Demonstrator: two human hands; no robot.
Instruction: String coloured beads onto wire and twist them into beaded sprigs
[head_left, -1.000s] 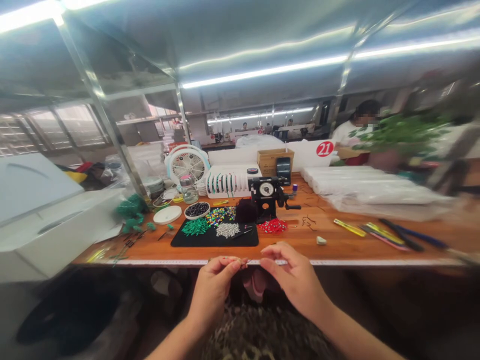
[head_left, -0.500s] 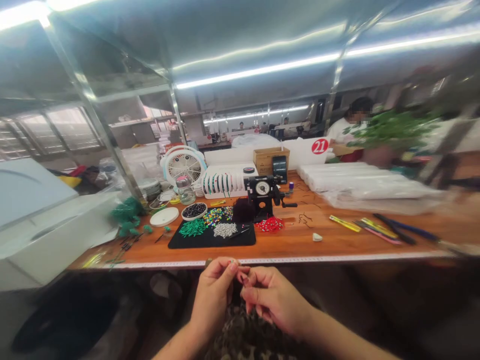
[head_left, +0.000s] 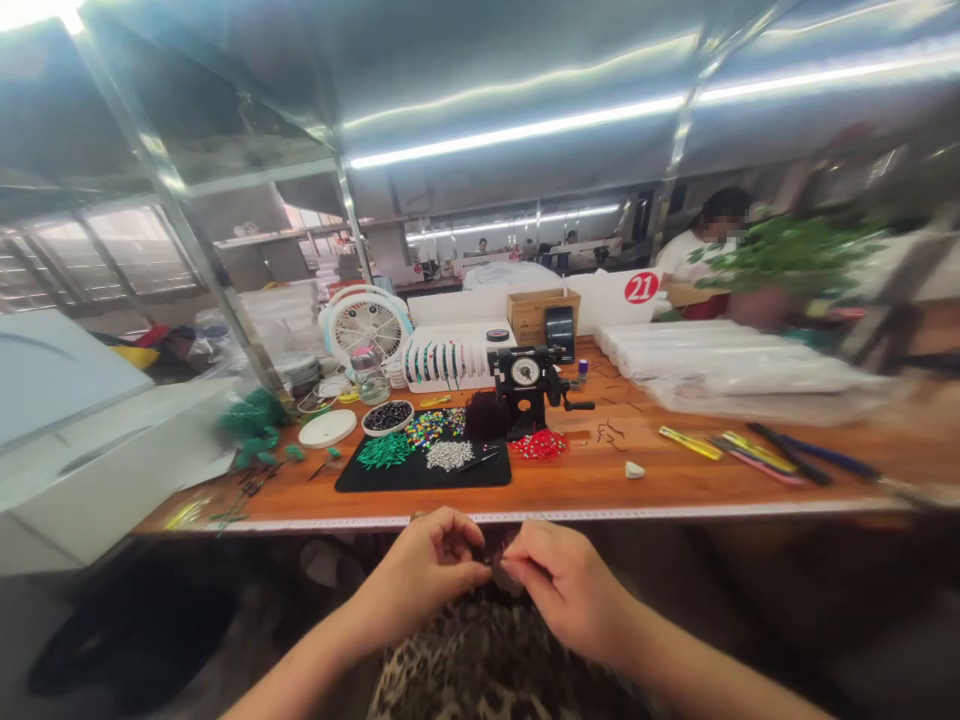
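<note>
My left hand [head_left: 427, 565] and my right hand [head_left: 559, 580] meet below the front edge of the wooden table [head_left: 675, 480], over my lap. Both pinch a small dark piece between their fingertips; I cannot make out what it is. On the table straight ahead lies a black mat [head_left: 420, 472] with heaps of green beads [head_left: 386, 452], silver beads [head_left: 448, 455] and multicoloured beads [head_left: 431, 428]. A pile of red beads [head_left: 541, 445] lies beside the mat.
A black hand-crank device with a dial [head_left: 527, 385] stands behind the mat. A small white fan [head_left: 365, 325], a bowl of dark beads [head_left: 387, 417], a white rack [head_left: 450, 362], pens [head_left: 750, 448] and white rolls [head_left: 720, 365] share the table. A person sits behind sign 21 [head_left: 642, 288].
Both hands dropped from the table edge toward my lap and came together. The right hand moved left to meet the left; the view shifted slightly.
</note>
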